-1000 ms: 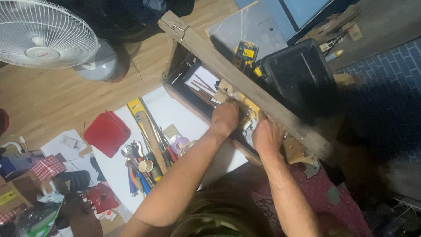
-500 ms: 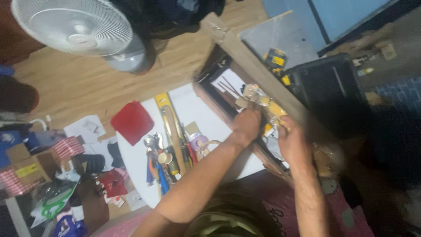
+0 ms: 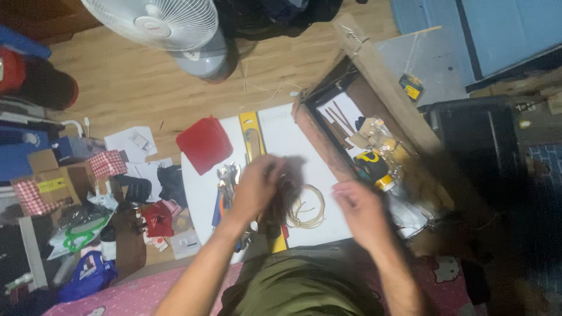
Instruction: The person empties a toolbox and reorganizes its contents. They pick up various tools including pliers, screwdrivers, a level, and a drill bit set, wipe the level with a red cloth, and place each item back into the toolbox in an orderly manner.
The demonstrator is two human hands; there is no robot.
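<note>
My left hand (image 3: 256, 188) hovers over the tools on a white board (image 3: 281, 137), blurred by motion. A dark smear sits by its fingers, and I cannot tell whether it holds anything. My right hand (image 3: 358, 209) is just right of a coil of pale cord (image 3: 308, 208) lying on the board, with nothing visible in it. A long wooden box (image 3: 380, 76) lies to the right of the board. Inside it are thin sticks, plastic bags and a yellow and black tool (image 3: 372, 164).
A yellow level (image 3: 250, 130), a red cloth (image 3: 205, 144) and wrenches (image 3: 227, 175) lie on the board. A white fan (image 3: 153, 20) stands at the top. A black case (image 3: 481, 140) is at the right, with boxes and bags (image 3: 52, 187) cluttered at the left.
Both hands have left the wooden box and come back toward me over the white board. The view has swung right and down, and the coil of cord now lies uncovered.
</note>
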